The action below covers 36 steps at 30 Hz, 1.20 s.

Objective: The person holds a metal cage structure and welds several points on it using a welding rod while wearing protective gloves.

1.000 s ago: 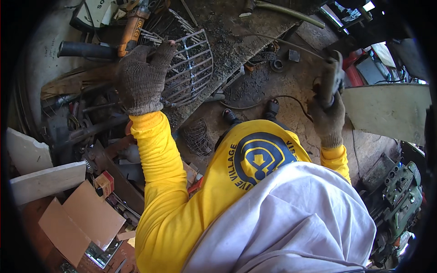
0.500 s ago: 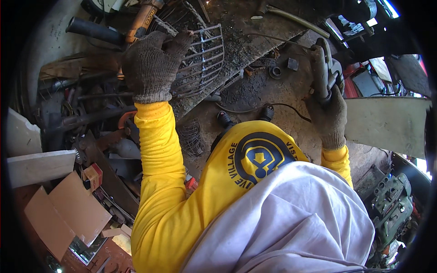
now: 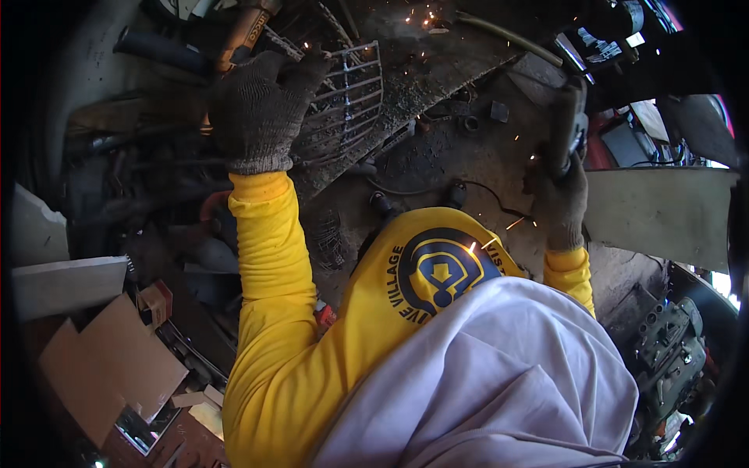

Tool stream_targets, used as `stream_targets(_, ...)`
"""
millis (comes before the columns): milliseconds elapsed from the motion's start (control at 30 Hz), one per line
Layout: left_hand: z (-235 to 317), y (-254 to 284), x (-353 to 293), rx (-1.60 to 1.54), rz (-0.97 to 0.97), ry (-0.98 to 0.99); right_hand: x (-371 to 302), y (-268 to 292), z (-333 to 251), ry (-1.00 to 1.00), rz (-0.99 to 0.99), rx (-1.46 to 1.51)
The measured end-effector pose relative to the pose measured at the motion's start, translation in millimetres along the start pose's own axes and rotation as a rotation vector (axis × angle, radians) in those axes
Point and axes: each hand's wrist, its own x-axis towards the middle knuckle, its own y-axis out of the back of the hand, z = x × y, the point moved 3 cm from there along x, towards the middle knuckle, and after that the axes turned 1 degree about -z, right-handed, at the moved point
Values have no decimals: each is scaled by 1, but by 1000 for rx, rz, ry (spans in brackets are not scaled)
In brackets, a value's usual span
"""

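Observation:
My left hand (image 3: 261, 113), in a dark knitted glove, is closed at the left side of a metal grate (image 3: 347, 97) of welded bars. The hand covers that side of the grate, so the fingertips are hidden. At the right, my gloved right hand (image 3: 560, 199) is wrapped round a grey welding electrode holder (image 3: 568, 129), tilted up and away from me. The rod is hard to make out now. Bright sparks (image 3: 425, 19) show at the far end of the metal worktop (image 3: 425, 93), and some fly toward my yellow shirt.
An orange power tool (image 3: 243, 35) lies beyond my left hand. A hammer-like tool's handle (image 3: 511, 37) rests at the far side. A cable (image 3: 491, 189) crosses the floor. Cardboard (image 3: 113, 366) and scrap metal crowd the left; a green machine part (image 3: 671, 347) stands at right.
Sparks have appeared and the picture has darkened. My right hand has shifted slightly and turned the electrode holder more upright. My left hand has hardly moved.

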Motion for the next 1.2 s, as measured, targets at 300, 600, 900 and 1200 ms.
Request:
stream_targets(300,3,3,-3,152,37,-25,-6,5,9,-144,-2,72)
stream_targets(600,3,2,-4,70,13,-7,-31,7,21,54,24,506)
stream_targets(900,6,2,1,51,-64,88,-45,-2,38,141,-11,624)
stream_targets(1200,7,1,5,106,-90,105,-50,-4,38,29,-3,562)
